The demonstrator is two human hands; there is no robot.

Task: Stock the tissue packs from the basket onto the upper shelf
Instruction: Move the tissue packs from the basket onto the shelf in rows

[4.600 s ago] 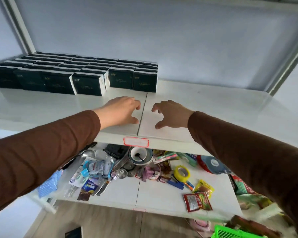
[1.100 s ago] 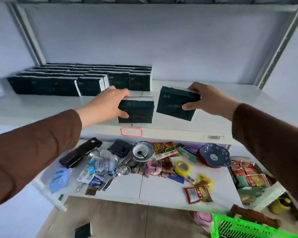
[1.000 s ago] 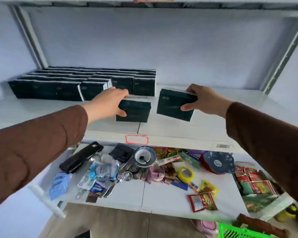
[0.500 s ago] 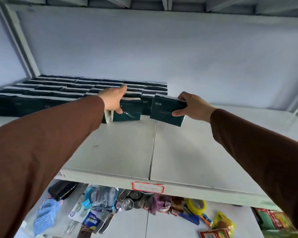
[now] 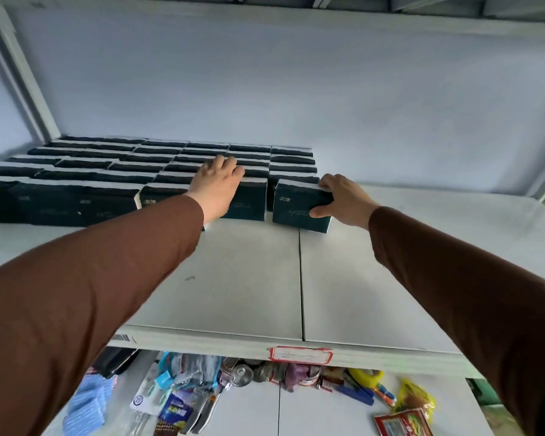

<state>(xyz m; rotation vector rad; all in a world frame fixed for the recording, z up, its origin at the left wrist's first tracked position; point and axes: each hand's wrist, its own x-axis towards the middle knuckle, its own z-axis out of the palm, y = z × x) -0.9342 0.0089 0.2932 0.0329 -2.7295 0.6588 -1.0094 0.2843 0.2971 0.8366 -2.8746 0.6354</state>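
While most of the upper shelf [image 5: 296, 278] lies bare toward its front and right, I count several rows of tissue packs [image 5: 158, 158] already lined up at the back left.
I judge the job well along, though the basket is out of view, so I cannot tell how many remain; two more packs are going in at the front of the block. My left hand [image 5: 216, 187] lies over the top of the left pack [image 5: 246, 201], fingers fairly straight, pressing it against the row, while my right hand [image 5: 343, 199] pinches the right pack [image 5: 299, 209] at its end, thumb in front.
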